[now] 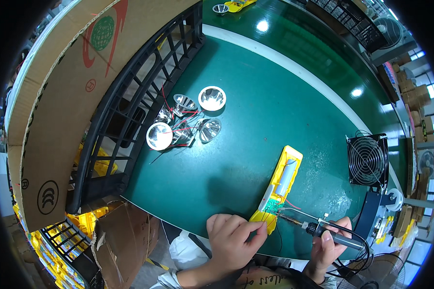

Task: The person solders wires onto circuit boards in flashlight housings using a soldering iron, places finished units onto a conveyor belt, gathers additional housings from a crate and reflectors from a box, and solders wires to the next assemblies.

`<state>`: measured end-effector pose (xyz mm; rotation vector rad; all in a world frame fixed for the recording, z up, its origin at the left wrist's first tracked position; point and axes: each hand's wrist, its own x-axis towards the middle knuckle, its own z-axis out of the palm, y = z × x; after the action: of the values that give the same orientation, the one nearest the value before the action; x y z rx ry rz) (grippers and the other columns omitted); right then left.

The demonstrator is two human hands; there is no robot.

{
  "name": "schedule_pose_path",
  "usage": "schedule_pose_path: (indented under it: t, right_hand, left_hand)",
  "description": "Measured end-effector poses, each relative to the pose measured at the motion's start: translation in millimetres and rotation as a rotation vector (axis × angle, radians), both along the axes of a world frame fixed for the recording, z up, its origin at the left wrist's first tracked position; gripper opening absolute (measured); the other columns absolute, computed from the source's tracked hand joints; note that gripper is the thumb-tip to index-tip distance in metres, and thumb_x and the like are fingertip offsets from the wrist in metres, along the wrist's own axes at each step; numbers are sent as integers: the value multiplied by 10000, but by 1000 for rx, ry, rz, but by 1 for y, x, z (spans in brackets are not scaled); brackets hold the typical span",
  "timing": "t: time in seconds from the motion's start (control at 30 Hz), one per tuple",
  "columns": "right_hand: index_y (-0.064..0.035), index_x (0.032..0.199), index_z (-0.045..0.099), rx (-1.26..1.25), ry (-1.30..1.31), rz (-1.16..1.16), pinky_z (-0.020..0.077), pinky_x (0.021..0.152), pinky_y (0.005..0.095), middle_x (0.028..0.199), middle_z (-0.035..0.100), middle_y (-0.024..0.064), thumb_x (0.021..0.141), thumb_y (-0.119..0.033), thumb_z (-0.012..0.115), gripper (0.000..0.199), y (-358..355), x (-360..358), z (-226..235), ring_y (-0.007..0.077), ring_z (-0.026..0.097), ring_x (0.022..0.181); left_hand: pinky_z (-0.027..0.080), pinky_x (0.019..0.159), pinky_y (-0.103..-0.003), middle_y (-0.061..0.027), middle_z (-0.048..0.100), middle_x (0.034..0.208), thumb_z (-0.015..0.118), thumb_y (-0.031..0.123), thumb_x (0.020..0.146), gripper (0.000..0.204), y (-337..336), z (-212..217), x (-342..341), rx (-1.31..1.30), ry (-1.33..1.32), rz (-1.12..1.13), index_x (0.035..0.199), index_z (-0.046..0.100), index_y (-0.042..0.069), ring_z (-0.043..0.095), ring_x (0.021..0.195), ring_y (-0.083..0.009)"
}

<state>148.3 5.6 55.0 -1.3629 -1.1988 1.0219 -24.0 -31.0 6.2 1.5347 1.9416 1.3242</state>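
A yellow plastic flashlight housing (270, 192) lies open on the green table, its near end toward me. Inside it are a grey-blue cylindrical battery (286, 177) and a small green circuit board (273, 206) with thin wires. My left hand (236, 241) is closed in a pinch at the near end of the housing, on a thin wire beside the board. My right hand (330, 243) grips the dark handle of a soldering iron (318, 229). A thin metal feed tube runs along the iron, and its tip points at the circuit board.
Several shiny reflector cups (212, 98) with red and black wires sit at the far left. A black plastic crate (130, 115) and a cardboard box (67, 111) border the left side. A small black fan (367, 159) stands at the right, near a dark device (369, 216).
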Motion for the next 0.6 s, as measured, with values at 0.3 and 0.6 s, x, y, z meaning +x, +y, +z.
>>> schedule_pose_path:
  t: [0.3, 0.6]
  right_hand:
    - [-27, 796, 404, 11, -17, 1, 335, 371, 167, 613, 476, 46, 732, -167, 623, 267, 0, -2, 2, 65, 446, 418]
    - [-25, 797, 405, -6, -24, -9, 331, 372, 166, 594, 466, 37, 733, -168, 619, 266, 1, 0, 1, 64, 443, 417]
  left_hand:
    - [323, 595, -303, 41, 448, 547, 732, 60, 595, 142, 0, 1, 1, -4, -1, -6, 671, 636, 131, 435, 546, -155]
    - [320, 595, -303, 41, 449, 556, 730, 59, 594, 148, 0, -2, 1, -18, -8, -14, 678, 634, 133, 431, 556, -157]
